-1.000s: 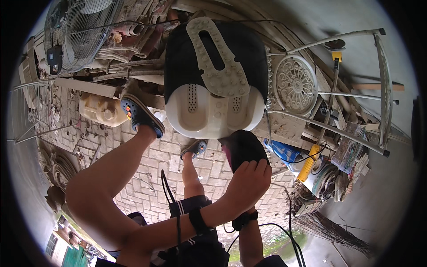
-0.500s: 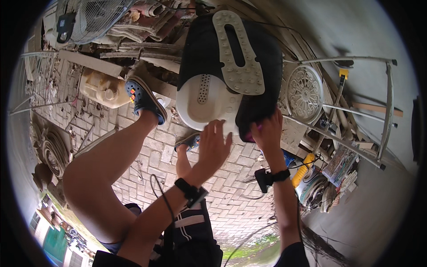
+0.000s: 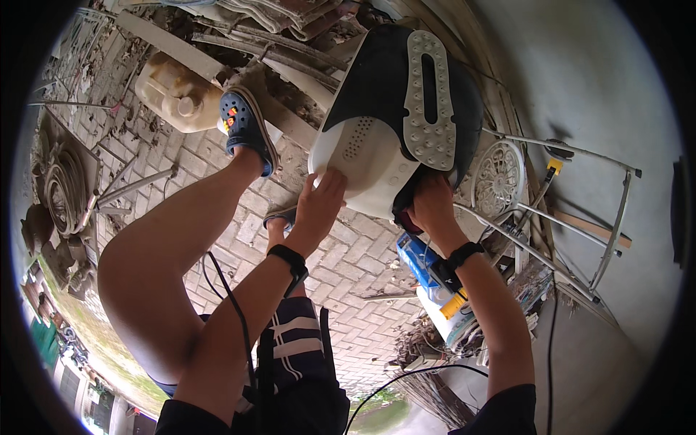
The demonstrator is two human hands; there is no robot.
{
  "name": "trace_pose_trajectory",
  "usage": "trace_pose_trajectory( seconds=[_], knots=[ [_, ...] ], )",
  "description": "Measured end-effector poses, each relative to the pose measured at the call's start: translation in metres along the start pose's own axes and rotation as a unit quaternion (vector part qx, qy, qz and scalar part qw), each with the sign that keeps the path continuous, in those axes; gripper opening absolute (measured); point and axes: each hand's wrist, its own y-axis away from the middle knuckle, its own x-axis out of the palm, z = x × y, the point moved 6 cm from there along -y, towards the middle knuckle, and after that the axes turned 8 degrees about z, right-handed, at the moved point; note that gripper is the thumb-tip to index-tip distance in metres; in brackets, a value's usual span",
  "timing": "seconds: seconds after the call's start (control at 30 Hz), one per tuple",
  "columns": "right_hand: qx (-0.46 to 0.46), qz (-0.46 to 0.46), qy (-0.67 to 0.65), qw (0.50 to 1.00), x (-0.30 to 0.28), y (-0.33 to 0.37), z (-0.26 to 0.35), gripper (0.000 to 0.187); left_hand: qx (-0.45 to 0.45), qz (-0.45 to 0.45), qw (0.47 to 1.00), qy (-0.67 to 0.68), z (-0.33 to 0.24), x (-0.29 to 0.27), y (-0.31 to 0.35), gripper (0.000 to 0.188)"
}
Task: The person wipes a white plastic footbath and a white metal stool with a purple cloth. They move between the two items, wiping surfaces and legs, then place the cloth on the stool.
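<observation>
A large, bulky black-and-white plastic thing (image 3: 366, 90) stands in front of me; I cannot make out its kind. Its white lower panel (image 3: 370, 163) has a patch of small holes, and a long pale studded pad (image 3: 435, 138) with a slot lies over the black part. My left hand (image 3: 321, 206) is closed at the white panel's lower left edge, its fingertips bent onto the surface. At the lower right corner, below the pad, my right hand (image 3: 435, 212) has its fingers curled round a dark edge. A maroon bit shows beside those fingers.
A yellowed plastic jerrycan (image 3: 177, 90) lies left beside a wooden plank (image 3: 170, 47). My shoe (image 3: 246, 127) stands near the plank. To the right are a metal frame (image 3: 616, 217), a white ornate round panel (image 3: 500, 177) and a blue package (image 3: 420, 261). Brick paving (image 3: 348, 290) runs underneath.
The view has swung, and the black-and-white thing now appears tilted. My left hand has shifted left along the white panel, its spread fingers closing on the edge. My right hand stays at the lower right corner.
</observation>
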Motion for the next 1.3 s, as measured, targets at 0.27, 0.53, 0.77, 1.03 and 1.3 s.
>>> trace_pose_trajectory(
  seconds=[0.27, 0.53, 0.77, 1.03, 1.3],
  knots=[
    [0.0, -0.004, -0.159, 0.987, 0.032, 0.002, 0.024, 0.031, 0.001, -0.017, 1.0, 0.024, 0.002, -0.002, 0.0, 0.046],
    [0.149, -0.053, -0.892, 0.423, 0.074, 0.001, 0.033, 0.024, -0.009, 0.0, 1.0, 0.03, -0.006, 0.003, -0.005, 0.042],
    [0.153, -0.027, -0.613, 0.774, 0.029, 0.018, 0.039, 0.038, 0.007, 0.013, 0.999, 0.047, -0.004, -0.002, -0.006, 0.046],
    [0.129, -0.018, -0.715, 0.687, 0.062, 0.113, 0.127, 0.044, 0.003, 0.071, 0.996, 0.054, -0.005, -0.004, -0.009, 0.047],
    [0.359, -0.162, -0.79, 0.469, 0.078, 0.165, 0.164, 0.041, 0.151, 0.13, 0.965, 0.168, -0.067, -0.044, 0.008, 0.045]
  ],
)
